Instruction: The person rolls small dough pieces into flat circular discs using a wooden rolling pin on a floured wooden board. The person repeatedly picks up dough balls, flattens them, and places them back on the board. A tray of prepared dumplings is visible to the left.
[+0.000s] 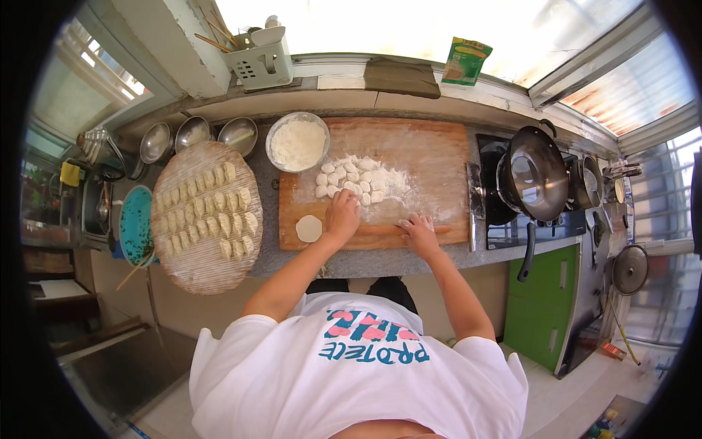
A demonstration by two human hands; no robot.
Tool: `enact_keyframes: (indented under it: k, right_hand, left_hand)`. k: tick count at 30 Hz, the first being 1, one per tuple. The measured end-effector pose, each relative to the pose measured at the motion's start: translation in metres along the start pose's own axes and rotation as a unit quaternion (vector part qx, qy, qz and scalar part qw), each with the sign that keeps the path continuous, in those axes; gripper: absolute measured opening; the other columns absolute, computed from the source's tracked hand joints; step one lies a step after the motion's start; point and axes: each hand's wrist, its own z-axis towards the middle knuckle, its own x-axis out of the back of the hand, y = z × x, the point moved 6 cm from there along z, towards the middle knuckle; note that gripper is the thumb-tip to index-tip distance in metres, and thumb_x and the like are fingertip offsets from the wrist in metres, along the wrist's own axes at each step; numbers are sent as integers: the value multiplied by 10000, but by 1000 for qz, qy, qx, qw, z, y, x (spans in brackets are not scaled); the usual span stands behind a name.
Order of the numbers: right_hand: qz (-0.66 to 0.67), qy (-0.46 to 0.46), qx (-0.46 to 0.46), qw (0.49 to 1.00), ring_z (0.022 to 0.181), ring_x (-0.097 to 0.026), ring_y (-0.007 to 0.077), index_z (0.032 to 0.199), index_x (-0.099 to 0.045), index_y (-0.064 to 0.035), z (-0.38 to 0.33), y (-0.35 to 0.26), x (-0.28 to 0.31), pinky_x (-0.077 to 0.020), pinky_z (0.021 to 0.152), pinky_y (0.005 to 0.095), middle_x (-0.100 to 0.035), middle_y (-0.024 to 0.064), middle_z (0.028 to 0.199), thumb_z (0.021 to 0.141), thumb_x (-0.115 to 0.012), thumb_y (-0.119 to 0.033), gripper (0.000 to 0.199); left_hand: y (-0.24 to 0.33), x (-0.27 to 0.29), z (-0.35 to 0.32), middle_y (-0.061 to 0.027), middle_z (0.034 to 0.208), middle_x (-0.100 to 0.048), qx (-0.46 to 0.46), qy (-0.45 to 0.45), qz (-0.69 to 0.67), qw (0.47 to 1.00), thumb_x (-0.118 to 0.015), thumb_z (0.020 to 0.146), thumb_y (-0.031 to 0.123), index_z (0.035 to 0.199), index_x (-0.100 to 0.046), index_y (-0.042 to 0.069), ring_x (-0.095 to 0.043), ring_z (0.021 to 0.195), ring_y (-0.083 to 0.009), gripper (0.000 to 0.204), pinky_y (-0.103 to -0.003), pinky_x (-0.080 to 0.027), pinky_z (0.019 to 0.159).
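Note:
A floured wooden board lies on the counter in front of me. My left hand reaches over it, its fingertips at the near edge of a cluster of small white dough pieces. Whether a piece is between those fingers is hidden. My right hand is on a thin wooden rolling pin lying along the board's near edge. A flat round dough wrapper rests left of my left wrist. Loose flour is spread right of the pieces.
A bowl of flour stands at the board's far left corner. Left of it, a round tray bears rows of dumplings, beside a turquoise basin. A cleaver lies at the board's right edge, near a wok on the stove.

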Motion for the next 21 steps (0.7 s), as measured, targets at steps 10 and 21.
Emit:
enact_keyframes:
  k: [10, 21]
  right_hand:
    - [87, 98, 23, 991, 1473, -335, 381, 1501, -432, -48, 84, 42, 10, -237, 1209, 545, -444, 184, 1541, 967, -606, -189, 579]
    - [223, -40, 98, 969, 1506, -268, 431, 1584, -232, 32, 73, 42, 4, -155, 1255, 493, -321, 235, 1615, 1051, -416, -328, 670]
  left_hand:
    - [43, -54, 6, -109, 1053, -605, 47, -17, -9, 999, -668, 865, 94, 996, -700, 46, -594, 1035, -322, 143, -441, -512, 874]
    - [53, -43, -60, -75, 1056, -586, 12, -68, 25, 997, -834, 736, 301, 1067, -681, 80, -552, 1069, -293, 426, -451, -455, 960]
